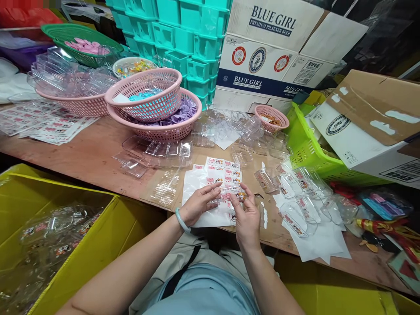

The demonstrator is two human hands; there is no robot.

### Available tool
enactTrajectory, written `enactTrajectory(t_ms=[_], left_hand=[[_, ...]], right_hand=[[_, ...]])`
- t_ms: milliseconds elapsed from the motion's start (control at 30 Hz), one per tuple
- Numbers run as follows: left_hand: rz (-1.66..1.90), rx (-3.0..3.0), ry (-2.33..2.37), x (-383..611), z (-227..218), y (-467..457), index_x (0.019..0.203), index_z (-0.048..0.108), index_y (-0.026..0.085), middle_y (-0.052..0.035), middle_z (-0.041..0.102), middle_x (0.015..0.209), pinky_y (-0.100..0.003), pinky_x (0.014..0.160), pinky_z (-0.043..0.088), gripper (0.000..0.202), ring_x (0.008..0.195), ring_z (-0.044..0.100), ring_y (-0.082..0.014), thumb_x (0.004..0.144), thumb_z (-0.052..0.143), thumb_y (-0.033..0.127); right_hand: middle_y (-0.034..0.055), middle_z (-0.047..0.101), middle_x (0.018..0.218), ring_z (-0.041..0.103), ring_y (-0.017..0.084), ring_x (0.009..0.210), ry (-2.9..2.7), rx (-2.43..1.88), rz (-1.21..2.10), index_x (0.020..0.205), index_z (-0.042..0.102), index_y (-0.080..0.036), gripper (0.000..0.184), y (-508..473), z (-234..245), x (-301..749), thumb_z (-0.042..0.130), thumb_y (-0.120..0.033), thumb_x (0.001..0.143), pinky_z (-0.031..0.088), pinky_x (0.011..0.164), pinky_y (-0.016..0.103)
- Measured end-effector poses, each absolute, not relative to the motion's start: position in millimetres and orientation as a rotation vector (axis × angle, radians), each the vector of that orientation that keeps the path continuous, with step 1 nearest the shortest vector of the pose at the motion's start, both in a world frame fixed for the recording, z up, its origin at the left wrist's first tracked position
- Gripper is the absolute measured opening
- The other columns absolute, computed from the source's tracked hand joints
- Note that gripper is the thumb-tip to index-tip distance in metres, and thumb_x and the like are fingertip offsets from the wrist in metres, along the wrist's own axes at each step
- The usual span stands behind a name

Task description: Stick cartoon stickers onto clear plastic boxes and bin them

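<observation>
A clear plastic piece (227, 190) is held between both hands, above a sheet of printed stickers (215, 168) on the table. My left hand (199, 203), with a bangle on its wrist, pinches the left end of the piece. Thumb and fingers of my right hand (246, 216) close on its right end, where a cartoon sticker (242, 196) shows. Whether that sticker is stuck to the plastic or lies on the sheet behind, I cannot tell. On the right, several clear plastic pieces with stickers (300, 218) lie on white paper.
Pink baskets (154, 131) of small plastic parts stand at the back left, before stacked turquoise crates (197, 43). Behind are a beer carton (259, 57) and loose clear plastic pieces (167, 151). A green basket (306, 140) borders the right. Yellow bins (95, 236) sit below the table edge.
</observation>
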State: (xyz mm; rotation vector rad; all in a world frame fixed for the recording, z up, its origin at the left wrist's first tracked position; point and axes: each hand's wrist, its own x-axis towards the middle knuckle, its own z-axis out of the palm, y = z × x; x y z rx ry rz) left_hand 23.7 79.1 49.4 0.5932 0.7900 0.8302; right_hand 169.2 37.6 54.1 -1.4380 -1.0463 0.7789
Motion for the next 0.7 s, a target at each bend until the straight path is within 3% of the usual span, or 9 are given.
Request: enactTrajectory(t_ms=[467,700], left_hand=[[0.828,0.593,0.796,23.5,50.8,79.2,0.121,0.065,0.024,-0.009,0.062,0.117,-0.035,0.092,0.042,0.05,0.108,0.054,-0.0198,0.076,0.074,0.041],[0.859,0.708,0.879,30.2,57.8,74.9,0.125,0.06,0.019,-0.0123,0.064,0.119,-0.037,0.098,0.041,0.068,0.11,0.058,-0.0234,0.064,0.084,0.035]], right_hand=[[0.0119,0.05,0.136,0.05,0.024,0.121,-1.127,-1.512,0.712,0.067,0.063,-0.016,0.03,40.6,57.7,169.3,0.066,-0.042,0.081,0.034,0.105,0.041],[0.0121,0.058,0.122,0.049,0.026,0.119,-1.352,-1.565,0.306,0.077,0.066,-0.018,0.022,39.2,55.3,167.2,0.062,-0.038,0.085,0.035,0.103,0.047]])
